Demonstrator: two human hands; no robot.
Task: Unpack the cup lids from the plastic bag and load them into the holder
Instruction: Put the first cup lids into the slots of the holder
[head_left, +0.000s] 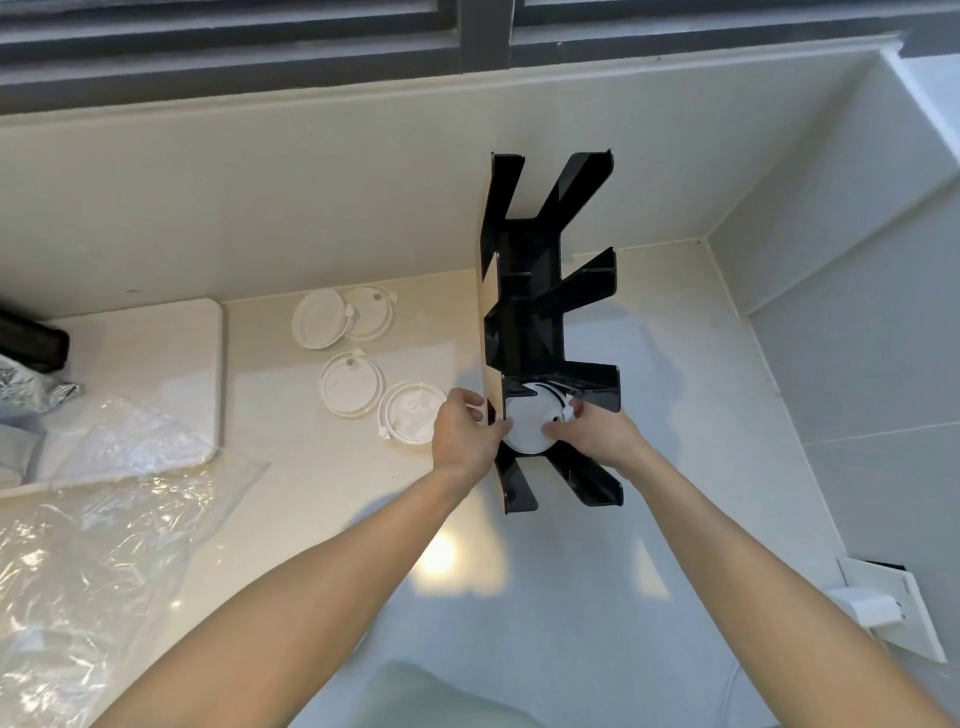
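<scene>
Both hands curl around a small stack of round white lids (530, 428) in the glossy black holder's (540, 322) lowest slot: left hand (464, 432), right hand (597, 434). Four loose lids (353, 384) sit on the surface beside crinkly clear bag (93, 525).

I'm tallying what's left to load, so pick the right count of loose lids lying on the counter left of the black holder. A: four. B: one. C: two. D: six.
A: four white lids lie on the counter left of the holder: two overlapping at the back and two nearer the left hand.
</scene>
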